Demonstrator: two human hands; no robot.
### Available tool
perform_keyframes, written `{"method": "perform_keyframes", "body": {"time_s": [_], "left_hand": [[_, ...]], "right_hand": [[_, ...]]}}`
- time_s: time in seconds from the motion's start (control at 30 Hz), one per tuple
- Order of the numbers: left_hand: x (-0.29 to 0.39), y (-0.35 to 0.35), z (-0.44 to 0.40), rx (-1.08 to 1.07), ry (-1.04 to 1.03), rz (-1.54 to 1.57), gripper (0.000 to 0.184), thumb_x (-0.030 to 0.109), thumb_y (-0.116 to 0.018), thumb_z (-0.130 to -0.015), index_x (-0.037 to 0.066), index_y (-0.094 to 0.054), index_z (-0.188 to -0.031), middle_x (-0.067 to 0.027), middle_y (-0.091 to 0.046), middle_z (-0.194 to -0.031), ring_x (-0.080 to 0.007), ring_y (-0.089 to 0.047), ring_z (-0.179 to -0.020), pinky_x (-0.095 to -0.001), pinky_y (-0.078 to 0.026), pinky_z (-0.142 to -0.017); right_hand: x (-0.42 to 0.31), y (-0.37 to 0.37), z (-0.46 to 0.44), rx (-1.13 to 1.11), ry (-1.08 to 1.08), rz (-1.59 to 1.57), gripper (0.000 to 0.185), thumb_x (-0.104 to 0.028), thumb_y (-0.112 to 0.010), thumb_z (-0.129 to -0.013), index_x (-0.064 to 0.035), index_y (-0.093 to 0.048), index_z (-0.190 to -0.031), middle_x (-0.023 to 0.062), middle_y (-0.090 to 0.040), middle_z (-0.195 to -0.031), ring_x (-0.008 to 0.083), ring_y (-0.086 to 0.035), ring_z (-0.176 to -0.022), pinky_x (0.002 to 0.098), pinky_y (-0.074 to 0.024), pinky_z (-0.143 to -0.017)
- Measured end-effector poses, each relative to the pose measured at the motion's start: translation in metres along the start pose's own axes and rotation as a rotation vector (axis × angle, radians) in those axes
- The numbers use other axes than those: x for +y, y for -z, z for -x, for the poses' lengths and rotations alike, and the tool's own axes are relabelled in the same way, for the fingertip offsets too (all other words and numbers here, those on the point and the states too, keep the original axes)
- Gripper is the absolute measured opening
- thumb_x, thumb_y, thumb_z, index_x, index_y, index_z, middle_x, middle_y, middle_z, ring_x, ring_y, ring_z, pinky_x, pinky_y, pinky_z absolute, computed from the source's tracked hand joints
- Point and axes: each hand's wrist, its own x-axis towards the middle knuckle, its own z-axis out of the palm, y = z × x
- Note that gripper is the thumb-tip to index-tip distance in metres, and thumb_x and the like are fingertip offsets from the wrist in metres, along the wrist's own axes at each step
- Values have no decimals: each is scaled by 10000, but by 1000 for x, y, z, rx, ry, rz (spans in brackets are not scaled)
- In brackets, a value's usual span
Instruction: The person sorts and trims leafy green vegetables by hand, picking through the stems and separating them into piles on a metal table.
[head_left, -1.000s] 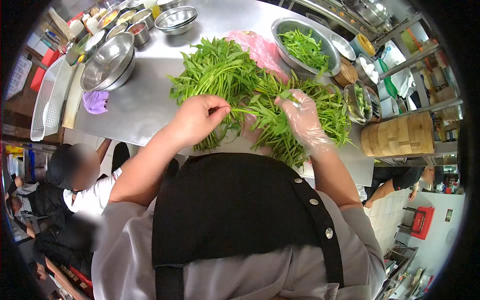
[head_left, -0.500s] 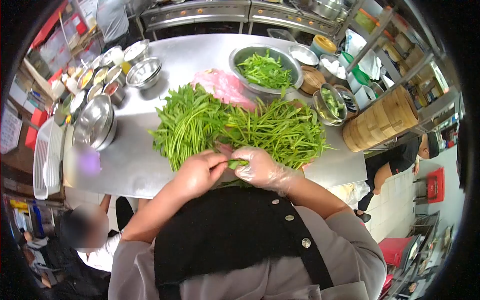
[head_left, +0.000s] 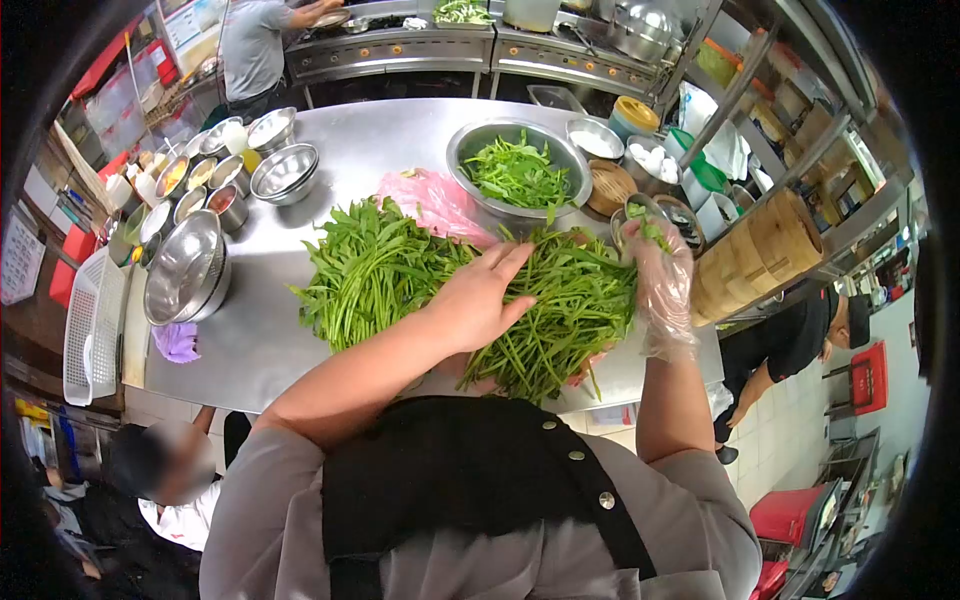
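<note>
A big heap of water spinach (head_left: 365, 285), long green stems with narrow leaves, lies on the steel table in two bunches. My bare left hand (head_left: 480, 295) rests on the right-hand bunch (head_left: 570, 310), its fingers stretched out and its thumb apart. Farther right, my right hand (head_left: 665, 285) in a clear plastic glove is over a small metal bowl (head_left: 617, 232), which it mostly covers. Its fingers are closed around a green leafy piece (head_left: 655, 235). Behind the heap stands a large metal bowl (head_left: 465, 180) holding picked greens (head_left: 520, 172). A pink plastic bag (head_left: 435, 205) lies between them.
Stacked bamboo steamers (head_left: 760, 260) stand close beyond my right hand. Metal bowls (head_left: 185, 265) and a white plastic basket (head_left: 92, 330) are at the left, near a purple cloth (head_left: 177, 342). A co-worker (head_left: 255, 55) stands by the stoves; others are at both sides.
My hands were together in front of me on a green stem. My right hand has moved right to the small bowl; my left has reached forward onto the heap and opened.
</note>
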Motion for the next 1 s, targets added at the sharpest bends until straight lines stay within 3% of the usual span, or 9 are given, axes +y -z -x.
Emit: {"method": "perform_keyframes", "body": {"time_s": [0.17,0.27,0.37,0.53,0.63,0.67,0.7,0.87,1.0], "left_hand": [[-23,15,54,-228,143,76,530,291,-667,-967,44,-533,-1416,-229,-557,-1385,-408,-584,-1230,-459,-495,-1040],[-32,27,101,-146,240,185,439,196,-708,-936,21,-593,-1322,-192,-621,-1263,-368,-644,-1091,-424,-539,-909],[-25,44,147,-22,410,210,367,141,-726,-921,5,-637,-1250,-191,-659,-1158,-342,-678,-949,-397,-548,-843],[-31,38,218,251,718,259,315,114,-716,-937,3,-664,-1227,-178,-677,-1131,-265,-703,-874,-352,-565,-792],[-25,39,232,239,759,210,314,88,-682,-976,-15,-640,-1270,-152,-675,-1160,-198,-706,-915,-311,-573,-764],[-30,34,238,248,758,219,312,76,-682,-971,-14,-642,-1266,-158,-677,-1141,-201,-709,-938,-313,-580,-735],[-29,36,238,252,746,206,315,85,-688,-963,-11,-647,-1260,-166,-678,-1138,-217,-710,-914,-322,-575,-746],[-25,40,237,247,811,194,318,101,-697,-943,-3,-661,-1242,-184,-682,-1132,-265,-716,-886,-351,-566,-782],[-31,46,220,277,706,131,275,117,-683,-951,0,-683,-1199,-199,-706,-1078,-280,-713,-878,-367,-567,-782]], "right_hand": [[-73,-13,-44,67,264,130,164,-79,-706,-947,19,-693,-1078,27,-681,-955,80,-629,-865,242,-525,-757],[-100,-16,-109,197,907,747,246,-148,-778,-872,-3,-720,-1061,166,-747,-989,266,-728,-864,372,-572,-806],[-130,-34,-156,176,1153,783,256,-202,-767,-865,-16,-739,-1038,216,-736,-1023,367,-718,-913,438,-566,-853],[-78,-90,-215,203,956,745,318,-183,-739,-897,4,-729,-1154,231,-737,-1095,331,-724,-987,398,-555,-907],[6,-126,-219,-313,255,1080,630,-416,-698,-900,-36,-599,-1394,264,-673,-1267,396,-645,-1205,421,-463,-1097],[-1,-132,-195,-478,162,1235,703,-426,-692,-911,-42,-512,-1472,286,-630,-1327,398,-624,-1239,417,-440,-1121],[86,-125,-223,-458,361,1163,716,-485,-660,-907,2,-537,-1416,298,-618,-1329,416,-625,-1219,450,-476,-1076],[59,-95,-222,-319,238,826,405,-334,-593,-971,-66,-666,-1266,211,-688,-1249,405,-629,-1198,419,-483,-1045],[-3,-67,-153,-194,73,500,292,-230,-567,-1015,-36,-695,-1193,117,-728,-1104,239,-666,-1029,346,-505,-904]]}}
